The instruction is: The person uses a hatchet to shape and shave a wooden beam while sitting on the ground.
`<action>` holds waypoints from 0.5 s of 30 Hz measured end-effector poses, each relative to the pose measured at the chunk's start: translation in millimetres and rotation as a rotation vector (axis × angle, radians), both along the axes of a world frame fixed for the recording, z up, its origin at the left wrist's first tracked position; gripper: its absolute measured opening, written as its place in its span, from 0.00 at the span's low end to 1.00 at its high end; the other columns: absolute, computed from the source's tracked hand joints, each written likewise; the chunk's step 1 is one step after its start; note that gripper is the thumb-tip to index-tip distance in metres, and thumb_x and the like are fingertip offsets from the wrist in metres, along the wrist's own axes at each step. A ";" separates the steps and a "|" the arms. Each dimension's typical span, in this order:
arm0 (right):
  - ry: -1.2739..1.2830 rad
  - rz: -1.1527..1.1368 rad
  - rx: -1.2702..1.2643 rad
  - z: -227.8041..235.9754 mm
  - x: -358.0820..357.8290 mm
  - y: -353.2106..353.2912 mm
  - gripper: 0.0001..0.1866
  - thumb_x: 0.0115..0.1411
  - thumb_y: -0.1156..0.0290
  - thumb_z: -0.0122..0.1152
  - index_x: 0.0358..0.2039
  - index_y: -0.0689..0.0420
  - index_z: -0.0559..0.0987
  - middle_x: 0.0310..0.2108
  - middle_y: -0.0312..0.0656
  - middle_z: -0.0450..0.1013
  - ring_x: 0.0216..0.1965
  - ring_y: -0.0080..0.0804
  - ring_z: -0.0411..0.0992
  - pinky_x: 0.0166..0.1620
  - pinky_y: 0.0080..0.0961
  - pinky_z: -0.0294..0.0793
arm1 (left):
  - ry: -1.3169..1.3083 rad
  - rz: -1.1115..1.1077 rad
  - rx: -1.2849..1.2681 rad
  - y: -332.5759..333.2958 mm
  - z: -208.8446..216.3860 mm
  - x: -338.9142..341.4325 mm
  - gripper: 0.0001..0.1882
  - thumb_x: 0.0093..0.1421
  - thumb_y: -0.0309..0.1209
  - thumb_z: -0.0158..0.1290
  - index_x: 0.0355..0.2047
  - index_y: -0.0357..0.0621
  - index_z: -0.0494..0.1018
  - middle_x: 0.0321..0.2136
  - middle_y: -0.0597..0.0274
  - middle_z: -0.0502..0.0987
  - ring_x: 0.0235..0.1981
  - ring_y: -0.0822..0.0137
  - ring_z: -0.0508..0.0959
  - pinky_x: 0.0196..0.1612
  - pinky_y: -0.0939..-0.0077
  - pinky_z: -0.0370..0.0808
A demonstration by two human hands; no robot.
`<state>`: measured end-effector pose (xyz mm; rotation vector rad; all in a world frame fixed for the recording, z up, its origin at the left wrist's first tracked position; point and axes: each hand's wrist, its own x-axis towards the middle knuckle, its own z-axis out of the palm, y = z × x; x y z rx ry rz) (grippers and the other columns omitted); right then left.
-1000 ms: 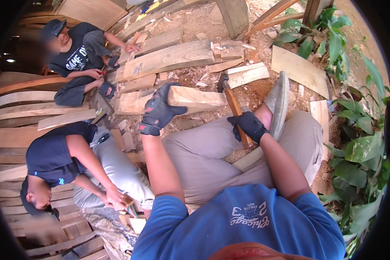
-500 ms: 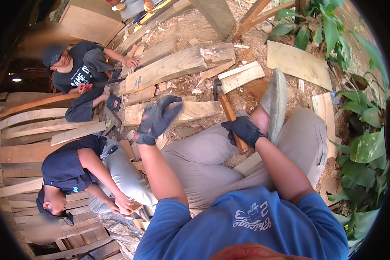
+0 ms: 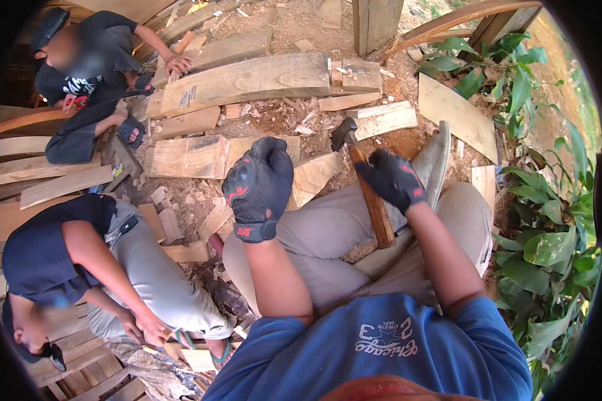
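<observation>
In the head view, a short striking tool (image 3: 374,214) with a wooden handle and a dark metal head is held by the gloved right hand (image 3: 389,179), centre right of the frame, its fingers wrapped on the handle. The head is tilted toward the upper left; whether it is a hammer or an adze cannot be told. The gloved left hand (image 3: 259,189), at the centre, is curled into a loose fist, and nothing can be seen in its grasp. Just beside it a pale wood block (image 3: 314,175) is seen lying, partly hidden; contact cannot be told. Beyond, near the top, a long plank (image 3: 247,83) is laid on the chip-strewn ground (image 3: 294,27). At upper left, a red-handled tool (image 3: 81,101) is held by a co-worker (image 3: 87,60); another co-worker (image 3: 60,247) is bent over at lower left.

A pause between strokes is judged to be in hand, no wood being met by the metal head. For another stroke, the block would need to be steadied by the left hand, with its fingers kept clear.
</observation>
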<state>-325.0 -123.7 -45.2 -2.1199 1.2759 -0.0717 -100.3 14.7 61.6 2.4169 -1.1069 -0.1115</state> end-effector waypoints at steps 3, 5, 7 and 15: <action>-0.143 -0.149 0.368 -25.1 47.1 -42.7 0.28 0.67 0.41 0.66 0.39 0.59 0.84 0.32 0.52 0.83 0.34 0.48 0.83 0.40 0.43 0.82 | -0.090 -0.020 -0.079 -4.2 4.1 -7.6 0.13 0.67 0.40 0.55 0.44 0.52 0.85 0.34 0.60 0.89 0.39 0.53 0.88 0.44 0.58 0.82; -0.507 -0.359 1.012 -58.7 62.5 -58.4 0.28 0.68 0.41 0.67 0.36 0.59 0.84 0.29 0.48 0.81 0.29 0.41 0.82 0.36 0.38 0.81 | -0.111 -0.098 -0.165 -5.8 2.0 -7.6 0.11 0.65 0.37 0.57 0.43 0.52 0.85 0.33 0.59 0.88 0.37 0.52 0.88 0.43 0.58 0.82; -0.500 -0.383 1.111 -72.3 69.3 -66.3 0.28 0.68 0.41 0.67 0.35 0.58 0.85 0.25 0.44 0.78 0.25 0.35 0.78 0.32 0.35 0.78 | -0.066 -0.137 -0.190 -2.2 -1.6 -4.0 0.10 0.64 0.35 0.58 0.43 0.52 0.85 0.33 0.57 0.88 0.36 0.51 0.88 0.42 0.58 0.83; -0.131 -0.059 0.296 93.7 61.3 10.9 0.23 0.71 0.49 0.66 0.57 0.51 0.84 0.29 0.45 0.82 0.27 0.35 0.81 0.35 0.37 0.80 | 0.099 -0.216 -0.313 6.1 -8.9 16.3 0.09 0.59 0.26 0.57 0.40 0.45 0.82 0.31 0.57 0.86 0.33 0.52 0.87 0.40 0.57 0.82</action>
